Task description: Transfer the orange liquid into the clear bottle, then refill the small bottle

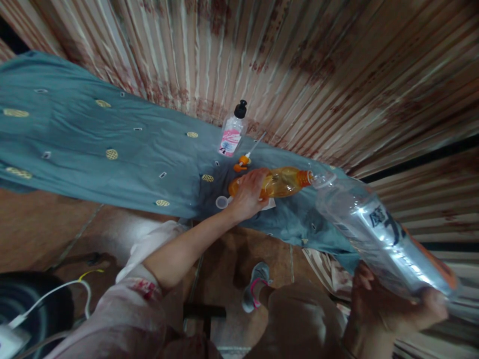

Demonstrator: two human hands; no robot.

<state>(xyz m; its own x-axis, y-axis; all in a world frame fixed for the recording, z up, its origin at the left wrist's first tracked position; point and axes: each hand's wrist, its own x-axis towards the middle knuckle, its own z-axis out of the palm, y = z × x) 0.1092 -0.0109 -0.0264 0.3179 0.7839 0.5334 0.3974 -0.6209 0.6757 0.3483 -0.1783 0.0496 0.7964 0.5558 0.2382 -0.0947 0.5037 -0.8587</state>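
left hand (249,197) lies curled over the amber-orange clear plastic bottle (279,182), fingers wrapped on its body, pinning it on its side on the teal cloth-covered tabletop (112,134). right hand (389,311), at 5 o'clock in the frame, is clenched round the base of a big clear plastic bottle w/ dark print on its label (374,234), tilted so its mouth sits right at the orange neck, at 3 o'clock from the left hand; can't tell if the two mouths touch.

step in hand, as i read it: liquid passing btwn the two bottles, mouth to mouth. next move would call for keeping the necks lined up and the small bottle steady, since a thin smooth plastic wall can roll or slip.

a small white cap (221,202) sits just beside the left hand at 9 o'clock. an orange pump nozzle w/ thin tube (243,160) lies at 12 o'clock from it, and a clear pump bottle w/ pink label and black top (232,132) stands upright beyond. cloth is soft, creased, w/ yellow embroidered ovals. behind: ribbed, rust-stained sheet metal wall (318,75).
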